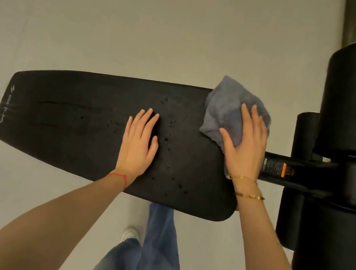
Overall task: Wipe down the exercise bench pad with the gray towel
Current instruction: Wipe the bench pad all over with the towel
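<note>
Gray towel (pixel 228 117) lies bunched at the bench pad (pixel 80 124)'s right end under the flat, spread right hand (pixel 244 145), pressing to wipe, while the left hand (pixel 139 142), fingers straight, rests mid-pad, seemingly as a brace.

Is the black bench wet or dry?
Wet. Dark shiny drops dot the bench pad between the left hand and the towel.

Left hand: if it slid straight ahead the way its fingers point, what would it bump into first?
Probably nothing solid. The left hand lies flat on the pad; ahead are a few droplets, then the pad's far edge and floor.
</note>
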Available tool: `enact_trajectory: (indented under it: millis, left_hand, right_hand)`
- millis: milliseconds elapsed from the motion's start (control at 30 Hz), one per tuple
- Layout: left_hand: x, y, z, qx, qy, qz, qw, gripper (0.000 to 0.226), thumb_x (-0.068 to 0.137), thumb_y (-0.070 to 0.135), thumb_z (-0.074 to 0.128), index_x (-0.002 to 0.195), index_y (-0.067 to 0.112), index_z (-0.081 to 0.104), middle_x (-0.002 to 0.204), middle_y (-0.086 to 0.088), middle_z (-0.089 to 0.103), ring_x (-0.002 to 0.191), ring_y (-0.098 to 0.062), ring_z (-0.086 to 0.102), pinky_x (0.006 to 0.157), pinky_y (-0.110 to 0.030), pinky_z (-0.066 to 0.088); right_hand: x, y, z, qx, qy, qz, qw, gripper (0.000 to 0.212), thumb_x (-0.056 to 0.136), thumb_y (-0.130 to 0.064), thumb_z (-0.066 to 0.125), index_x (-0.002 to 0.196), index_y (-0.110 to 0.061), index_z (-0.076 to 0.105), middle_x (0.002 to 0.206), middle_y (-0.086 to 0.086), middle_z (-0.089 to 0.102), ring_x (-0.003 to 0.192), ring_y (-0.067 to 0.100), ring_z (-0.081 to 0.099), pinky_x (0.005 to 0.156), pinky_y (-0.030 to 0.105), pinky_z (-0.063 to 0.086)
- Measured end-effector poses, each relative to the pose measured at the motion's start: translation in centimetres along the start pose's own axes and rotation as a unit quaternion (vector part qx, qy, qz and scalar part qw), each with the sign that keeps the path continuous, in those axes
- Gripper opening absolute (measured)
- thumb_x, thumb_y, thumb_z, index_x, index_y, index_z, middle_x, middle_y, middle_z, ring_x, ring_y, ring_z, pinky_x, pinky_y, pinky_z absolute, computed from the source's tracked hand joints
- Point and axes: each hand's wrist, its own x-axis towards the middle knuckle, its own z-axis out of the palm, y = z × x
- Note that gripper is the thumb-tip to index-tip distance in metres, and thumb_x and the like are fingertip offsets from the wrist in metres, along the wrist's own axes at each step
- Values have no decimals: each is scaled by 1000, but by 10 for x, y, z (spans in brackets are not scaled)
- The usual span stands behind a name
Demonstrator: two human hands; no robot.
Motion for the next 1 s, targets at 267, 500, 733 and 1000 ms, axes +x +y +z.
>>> enact_trajectory:
  millis: [267,500,733,1000]
  left_hand:
    - [55,68,19,3,-45,93,995,55,98,24,40,151,16,27,160,-4,21,150,-20,11,121,-48,12]
    - [55,71,21,-4,-49,84,995,57,97,23,40,151,18,26,161,-2,19,150,-19,9,121,-50,11]
    - [56,71,24,-8,-47,88,995,57,97,23,38,152,17,26,161,-2,19,150,-19,9,121,-50,9]
    - [55,70,21,-3,-52,87,995,57,97,24,40,152,18,26,161,-2,19,150,-19,10,121,-49,9]
  right_hand:
    - [7,13,-16,157,-16,108,982,71,86,-51,61,146,-27,31,144,-2,45,131,13,43,109,27,35]
    - [-2,19,-16,219,-9,139,966,70,86,-41,65,146,-25,34,144,-5,44,129,6,42,103,11,34]
    - [-60,17,-26,225,-39,175,958,75,83,-42,67,146,-37,26,152,-10,33,135,6,36,109,26,36]
    - [2,14,-14,216,-29,143,965,81,82,-52,64,149,-30,23,149,-1,38,135,16,41,110,38,39]
